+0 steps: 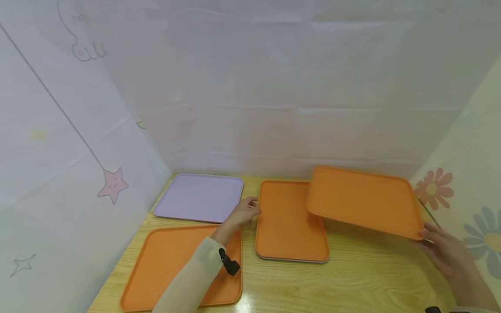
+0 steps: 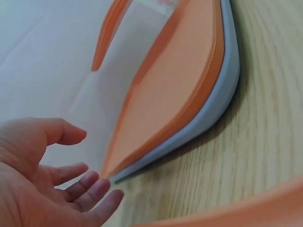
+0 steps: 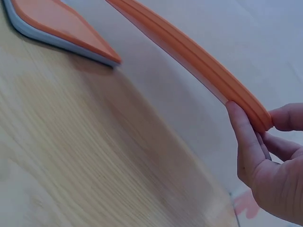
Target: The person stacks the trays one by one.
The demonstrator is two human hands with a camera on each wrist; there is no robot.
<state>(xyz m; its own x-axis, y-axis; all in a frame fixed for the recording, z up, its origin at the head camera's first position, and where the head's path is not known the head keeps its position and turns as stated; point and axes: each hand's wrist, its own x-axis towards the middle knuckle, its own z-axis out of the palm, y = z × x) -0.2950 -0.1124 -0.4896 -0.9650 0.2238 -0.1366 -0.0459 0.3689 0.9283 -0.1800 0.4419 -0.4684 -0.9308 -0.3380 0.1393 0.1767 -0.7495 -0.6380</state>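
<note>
In the head view my right hand (image 1: pixel 446 250) pinches the near right corner of an orange tray (image 1: pixel 364 200), thumb on top and fingers beneath. This tray is tilted and raised above the table at the back right, its left end overlapping a middle stack. That stack has an orange tray (image 1: pixel 291 221) on top and a greyish-blue tray (image 2: pixel 232 71) below it, as the left wrist view shows. My left hand (image 1: pixel 245 211) is beside the stack's left edge, fingers relaxed and holding nothing. In the left wrist view its fingertips (image 2: pixel 111 201) are close to the stack's corner.
A lavender tray (image 1: pixel 199 195) lies at the back left of the wooden table (image 1: pixel 352 278). Another orange tray (image 1: pixel 168 256) lies nearer, partly under my left forearm in view. Printed fabric walls (image 1: pixel 242 87) enclose the back and both sides.
</note>
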